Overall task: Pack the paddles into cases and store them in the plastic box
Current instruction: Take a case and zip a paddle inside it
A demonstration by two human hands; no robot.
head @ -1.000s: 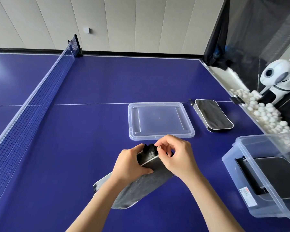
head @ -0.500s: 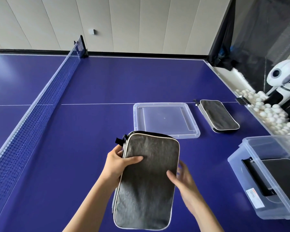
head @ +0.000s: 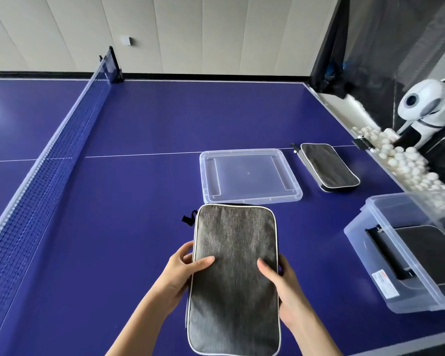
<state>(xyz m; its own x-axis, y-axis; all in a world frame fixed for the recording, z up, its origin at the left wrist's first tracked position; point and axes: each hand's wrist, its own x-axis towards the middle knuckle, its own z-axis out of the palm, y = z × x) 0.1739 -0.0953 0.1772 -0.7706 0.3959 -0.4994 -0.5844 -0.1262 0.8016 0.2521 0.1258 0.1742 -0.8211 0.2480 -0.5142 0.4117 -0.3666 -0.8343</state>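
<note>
I hold a grey fabric paddle case with white piping flat above the blue table, its black loop at the far left corner. My left hand grips its left edge, thumb on top. My right hand grips the right edge the same way. A second grey case lies on the table at the right. The clear plastic box stands at the right edge with a dark case inside. Whatever is in the held case is hidden.
The box's clear lid lies flat on the table just beyond the held case. A net crosses the table at the left. White balls fill a tray by a white ball machine at the right.
The case was edge-on with my fingers at its zipper end; it now faces me flat. My right hand has taken hold of its right edge.
</note>
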